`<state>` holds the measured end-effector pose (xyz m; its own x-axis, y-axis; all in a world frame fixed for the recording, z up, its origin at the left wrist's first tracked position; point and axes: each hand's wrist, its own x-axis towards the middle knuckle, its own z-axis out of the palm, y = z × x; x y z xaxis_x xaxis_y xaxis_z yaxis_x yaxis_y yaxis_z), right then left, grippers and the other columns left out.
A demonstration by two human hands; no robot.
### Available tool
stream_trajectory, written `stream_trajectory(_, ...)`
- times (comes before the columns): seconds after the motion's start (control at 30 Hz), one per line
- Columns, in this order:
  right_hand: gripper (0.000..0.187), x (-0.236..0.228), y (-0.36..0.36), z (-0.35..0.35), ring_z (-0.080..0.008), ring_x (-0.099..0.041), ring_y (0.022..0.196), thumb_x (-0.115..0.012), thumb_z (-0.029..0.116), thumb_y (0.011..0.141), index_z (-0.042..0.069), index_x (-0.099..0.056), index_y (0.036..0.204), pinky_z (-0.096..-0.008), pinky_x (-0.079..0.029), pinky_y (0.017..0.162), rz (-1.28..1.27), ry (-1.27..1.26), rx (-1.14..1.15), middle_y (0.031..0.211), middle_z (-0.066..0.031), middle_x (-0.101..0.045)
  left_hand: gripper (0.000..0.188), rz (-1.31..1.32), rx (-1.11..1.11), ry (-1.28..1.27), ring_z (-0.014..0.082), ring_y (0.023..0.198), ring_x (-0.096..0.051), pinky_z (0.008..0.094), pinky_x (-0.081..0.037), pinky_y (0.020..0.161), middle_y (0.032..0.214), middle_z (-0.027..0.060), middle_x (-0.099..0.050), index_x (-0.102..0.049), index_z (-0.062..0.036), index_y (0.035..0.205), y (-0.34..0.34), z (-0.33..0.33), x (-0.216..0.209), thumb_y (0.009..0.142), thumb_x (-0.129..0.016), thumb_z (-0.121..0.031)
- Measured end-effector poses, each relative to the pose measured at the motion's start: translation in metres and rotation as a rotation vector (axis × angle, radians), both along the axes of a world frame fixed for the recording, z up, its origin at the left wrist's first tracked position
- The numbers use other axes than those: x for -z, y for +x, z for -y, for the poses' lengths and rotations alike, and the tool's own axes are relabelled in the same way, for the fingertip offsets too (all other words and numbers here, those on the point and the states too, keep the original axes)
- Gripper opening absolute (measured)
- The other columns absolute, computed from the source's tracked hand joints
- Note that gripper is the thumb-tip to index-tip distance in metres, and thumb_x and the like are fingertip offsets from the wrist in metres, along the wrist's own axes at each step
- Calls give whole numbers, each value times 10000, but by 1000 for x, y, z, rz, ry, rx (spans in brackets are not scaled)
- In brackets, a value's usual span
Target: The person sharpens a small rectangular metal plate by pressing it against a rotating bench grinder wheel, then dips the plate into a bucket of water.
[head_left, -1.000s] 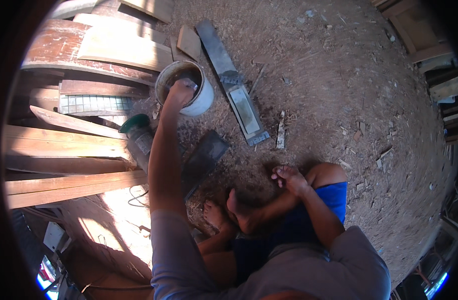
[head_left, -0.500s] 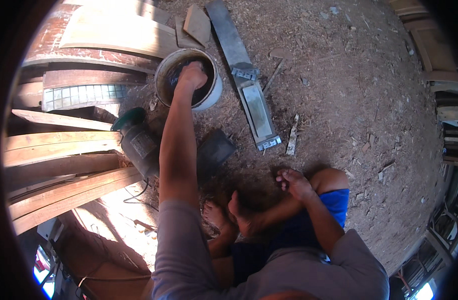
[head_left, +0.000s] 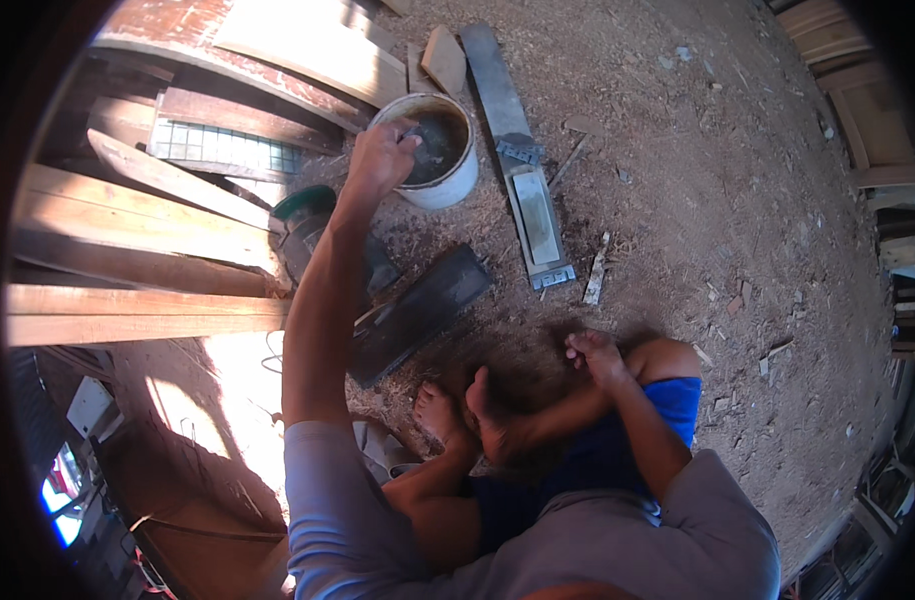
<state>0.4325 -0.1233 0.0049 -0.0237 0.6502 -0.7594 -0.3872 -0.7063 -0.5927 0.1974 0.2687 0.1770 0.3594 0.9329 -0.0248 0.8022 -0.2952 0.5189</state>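
Observation:
My left hand [head_left: 380,160] is over the left rim of a white bucket [head_left: 455,188] of cloudy water. Its fingers are closed around a small dark thing, mostly hidden by the hand. My right hand [head_left: 599,358] lies near my bent right knee, its fingers curled; whether they hold something small does not show. Right of the bucket, a pale sharpening stone [head_left: 536,222] sits in a metal holder [head_left: 554,276] on a long grey board [head_left: 494,80]. A dark flat slab [head_left: 427,312] lies on the ground before my feet.
Wooden planks [head_left: 157,310] are stacked along the left side. A green-and-grey power tool [head_left: 305,205] stands between them and my left arm. Wood chips and a pale splinter [head_left: 597,270] litter the dirt floor. Wooden frames [head_left: 867,110] stand at the far right.
My left hand has come up out of the bucket's water and moved left to its rim, closed. The view has shifted a little. My right hand stays near the knee.

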Motion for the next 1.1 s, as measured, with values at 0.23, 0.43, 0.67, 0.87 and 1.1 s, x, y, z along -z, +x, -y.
stream_trajectory(0.23,336,-78,-76,-97,-37,-552,740,-609,93,918,4,-535,1233,-182,-445,674,-117,469,47,949,-18,-677,219,690,-109,-240,130,817,-644,261,-520,707,879,109,-666,-559,58,1019,-75,132,-44,857,-667,-43)
stream_trajectory(0.43,225,-114,-159,-108,-38,-543,673,-663,79,878,20,-600,1086,-177,-434,620,-181,441,-164,859,-8,-671,154,1170,-445,-412,169,802,-677,259,-563,689,920,85,-645,-539,-35,975,-122,269,36,891,-660,-79)
stream_trajectory(0.67,12,-60,-216,-88,-38,-512,592,-644,46,842,41,-650,851,-192,-402,533,48,321,-210,714,19,-623,138,1364,-676,-522,133,796,-651,250,-543,711,903,44,-638,-581,-40,997,-156,330,117,897,-657,-98)
stream_trajectory(0.87,84,-48,-251,-105,-64,-516,610,-683,63,825,0,-659,874,-257,-432,562,500,491,-338,689,-14,-615,147,1255,-742,-491,83,695,-580,214,-493,644,847,48,-651,-589,-22,998,-189,324,139,874,-659,-57)
stream_trajectory(1.1,152,-17,-271,-122,-112,-572,622,-704,110,810,-15,-668,890,-297,-465,599,608,636,-317,713,-77,-662,133,915,-769,-341,87,672,-594,233,-485,624,777,54,-662,-605,7,923,-211,299,168,846,-671,-80)
